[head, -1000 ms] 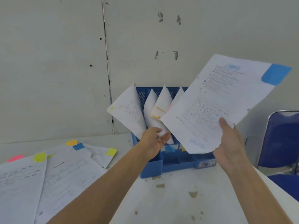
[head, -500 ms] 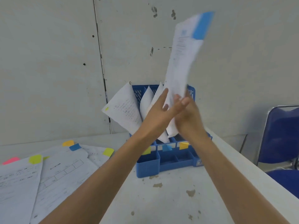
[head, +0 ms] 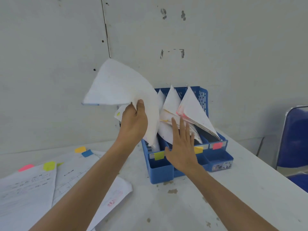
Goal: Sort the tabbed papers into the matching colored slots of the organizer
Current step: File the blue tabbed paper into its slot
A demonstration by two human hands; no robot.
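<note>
A left hand [head: 133,124] grips a curled white paper sheet [head: 120,87], its lower edge dipping into the left end of a blue plastic desk organizer [head: 160,170]. At the left hand's four o'clock, a flat right hand [head: 181,152], fingers straight, presses the filed papers [head: 191,107]. Loose colour-tabbed sheets [head: 28,189] lie at the organizer's eight o'clock.

Blue organizer [head: 166,170] part filled, more tabbed papers [head: 30,185] loose beside it.
Upright, with front labels [head: 159,155] yellow-green, orange and pink; filed sheets [head: 191,105] leaning right out of the slots. One white sheet [head: 120,87] curled, gripped in the left hand [head: 133,124] above the leftmost slots. Loose ones fanned flat at lower left, tabs pink, yellow-green, orange, blue.
</note>
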